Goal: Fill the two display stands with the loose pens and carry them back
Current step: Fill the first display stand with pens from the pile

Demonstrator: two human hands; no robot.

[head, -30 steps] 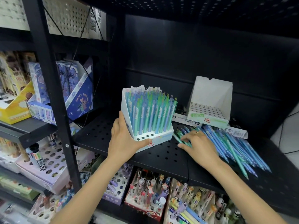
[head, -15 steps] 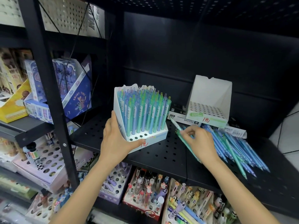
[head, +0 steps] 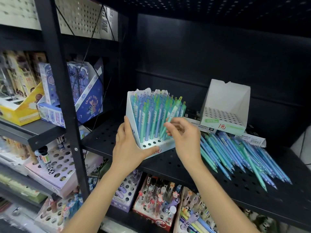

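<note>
— What carries it all?
— A black perforated shelf (head: 104, 138) in a dark rack.
— The grips?
— Left hand (head: 129, 147) clamps the near-full stand (head: 133, 115) at its left side; right hand (head: 183, 137) pinches a teal pen (head: 170, 116) over the stand's front rows.
— Right of the stand?
— An empty stand (head: 225, 111), loose pens (head: 239, 155) fanned toward the shelf's front edge.

Black perforated shelf (head: 168, 163) bears two stands (head: 151, 145) (head: 223, 123) and loose pens (head: 235, 155).
</note>
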